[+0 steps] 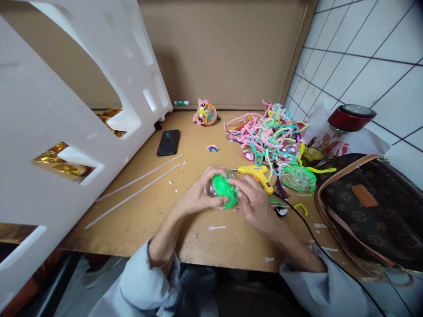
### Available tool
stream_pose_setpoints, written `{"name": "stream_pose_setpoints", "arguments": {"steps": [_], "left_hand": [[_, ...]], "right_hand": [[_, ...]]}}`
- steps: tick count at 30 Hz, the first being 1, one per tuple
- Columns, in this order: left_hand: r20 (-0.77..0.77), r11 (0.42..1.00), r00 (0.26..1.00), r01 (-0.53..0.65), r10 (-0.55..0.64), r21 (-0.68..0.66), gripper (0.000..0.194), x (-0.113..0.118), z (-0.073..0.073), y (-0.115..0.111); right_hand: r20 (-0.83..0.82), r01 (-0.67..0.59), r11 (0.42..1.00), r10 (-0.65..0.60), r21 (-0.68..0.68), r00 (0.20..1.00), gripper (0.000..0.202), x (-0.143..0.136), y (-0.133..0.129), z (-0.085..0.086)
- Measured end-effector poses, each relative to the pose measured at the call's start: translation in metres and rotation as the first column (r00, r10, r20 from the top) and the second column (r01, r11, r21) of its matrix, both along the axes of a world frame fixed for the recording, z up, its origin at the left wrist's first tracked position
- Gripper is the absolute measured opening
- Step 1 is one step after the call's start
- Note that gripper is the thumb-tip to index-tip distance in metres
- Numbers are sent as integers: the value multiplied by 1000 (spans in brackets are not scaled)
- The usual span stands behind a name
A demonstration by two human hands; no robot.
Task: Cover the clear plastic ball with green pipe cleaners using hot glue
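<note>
A clear plastic ball (226, 190), partly covered in bright green pipe cleaner, is held above the table's front half. My left hand (206, 190) wraps round its left side, thumb low and fingers on top. At the ball's right side my right hand (253, 198) closes its thumb and fingertips against the green edge; what lies between those fingertips is partly hidden. Just beyond the right hand lies a yellow hot glue gun (256, 172), its nozzle pointing left and its black cord (309, 226) running to the lower right.
Tangled pipe cleaners (264, 134) are heaped at back right, near another green-covered clear piece (299, 179). A brown handbag (366, 211) and red-lidded jar (343, 127) stand right. Left are a phone (168, 142), two white sticks (139, 192) and a white plastic panel (132, 88). A decorated ball (205, 113) sits behind.
</note>
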State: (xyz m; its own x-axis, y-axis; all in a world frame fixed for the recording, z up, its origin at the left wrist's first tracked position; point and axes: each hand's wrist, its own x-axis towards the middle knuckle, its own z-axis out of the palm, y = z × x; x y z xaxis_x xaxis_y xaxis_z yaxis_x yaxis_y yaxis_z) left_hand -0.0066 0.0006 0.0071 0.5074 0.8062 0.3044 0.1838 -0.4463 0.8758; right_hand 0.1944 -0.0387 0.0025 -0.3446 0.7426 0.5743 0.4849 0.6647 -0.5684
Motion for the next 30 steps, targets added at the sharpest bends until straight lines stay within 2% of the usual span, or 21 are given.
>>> {"name": "stream_pose_setpoints", "arguments": {"steps": [8,13,22,26,30], "left_hand": [[-27,999,1000,-11,12,43,46,1,2,0],[-80,999,996,-25,29,46,48,1,3,-1],[-89,996,995,-43,50,74,49,1,3,-1],[-41,995,998,-45,49,89,57,2,1,-1],[-30,995,999,-36,39,92,53,1,-1,-1]], "right_hand": [[88,5,996,-13,90,996,42,1,1,2],[140,14,996,-27,93,990,42,2,2,3],[111,5,997,-13,80,994,42,3,3,4],[104,-2,997,-7,83,995,42,3,3,4],[107,0,995,-10,98,994,43,4,3,4]]}}
